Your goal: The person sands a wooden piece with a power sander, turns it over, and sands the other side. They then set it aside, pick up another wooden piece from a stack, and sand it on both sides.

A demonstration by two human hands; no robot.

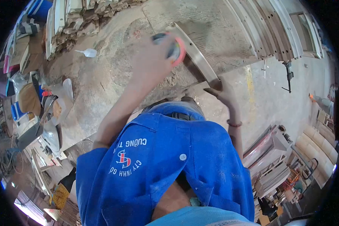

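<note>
My left hand is raised over a dusty workbench and is shut on a round tool with a pink rim. The tool rests against a long, narrow wooden strip that lies at a slant across the bench. My right hand grips the near end of that strip at the bench's edge. A band sits on my right wrist. My blue work shirt fills the lower middle of the view.
Stacked wood offcuts lie at the bench's far left, with a small white scoop beside them. Long mouldings lean at the upper right. A clamp lies on the concrete floor. Stacked frames stand at the lower right, cluttered tools at the left.
</note>
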